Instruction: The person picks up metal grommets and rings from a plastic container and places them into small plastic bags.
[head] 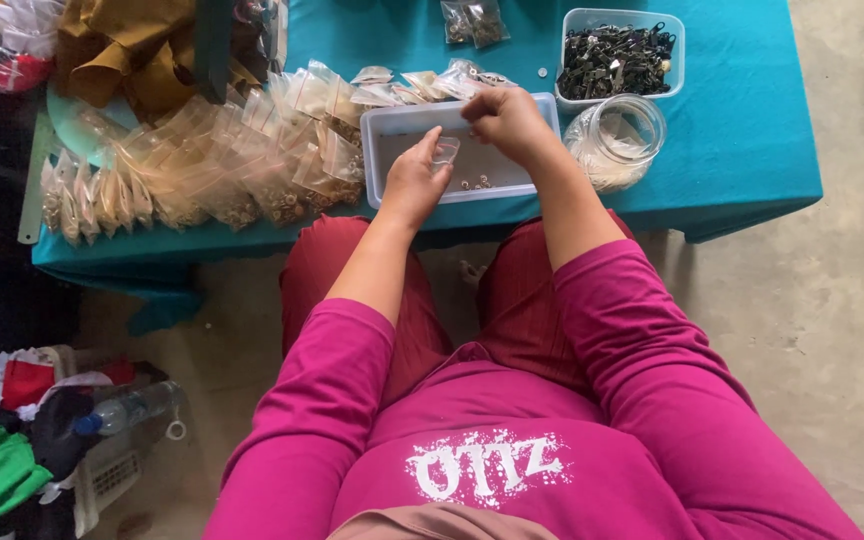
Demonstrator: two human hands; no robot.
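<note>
**Small clear bag held over a white tray on a teal table**

A small clear plastic bag [444, 152] is held above the white plastic tray [384, 122], between the two hands. The left hand [414, 182] is seen from the back, with its fingers pressed together and curled toward the bag; its fingertips are hidden behind the bag's edge, so whether they pinch it cannot be told. The right hand [505, 122] is bent over the tray's far rim with its fingers bunched, pinched near the bag's top; what is held between them is too small to make out. A few small metal pieces [474, 183] lie in the tray just below the hands, their shape unclear.

Left of the tray, a heap of filled clear bags [212, 165] is spread over the teal table [742, 150], their contents only seen as brownish specks. Beside the tray on the right stands a clear jar [617, 140], and behind it a tub of dark metal parts [617, 58]. Brown cloth [132, 50] is cut off by the upper edge. At lower left, crates of clothing [12, 440] are partly cut off.
</note>
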